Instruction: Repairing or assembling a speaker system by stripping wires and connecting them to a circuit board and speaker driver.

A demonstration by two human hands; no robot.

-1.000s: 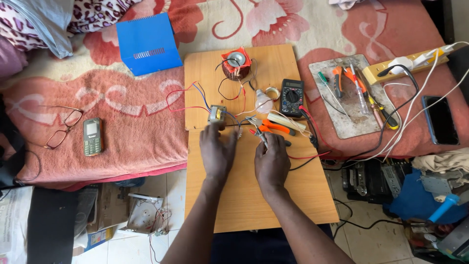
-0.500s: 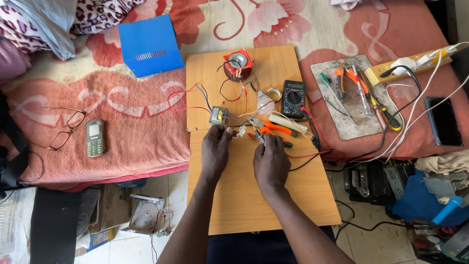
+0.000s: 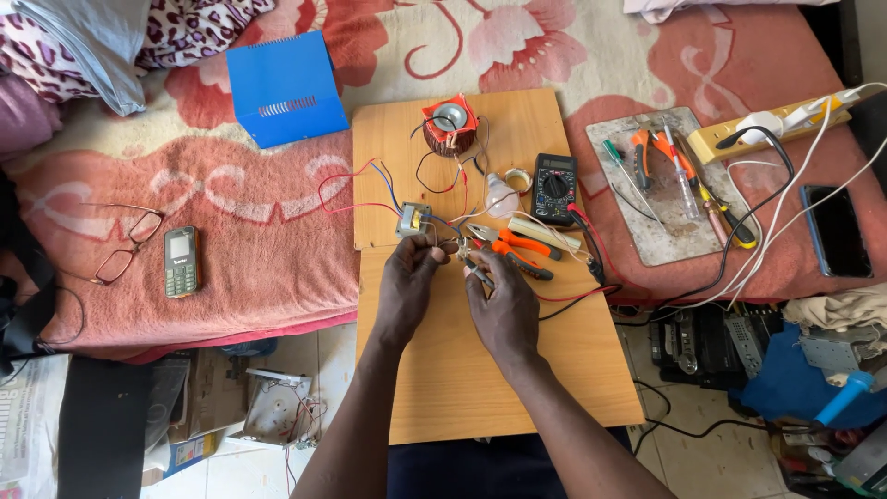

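We look down on the bed with its pink floral cover, stretching away on our left. Across it lies the wooden bench, right under both hands. Up and left of our hands sits a blue metal box. Beyond the fingertips stands a copper coil, with a black multimeter to the right of it. Orange pliers lie just right of the hands. A small transformer sits just above our left hand, whose fingers curl in on thin wires. Our right hand pinches a small dark tool toward those wires; what it is, we cannot tell.
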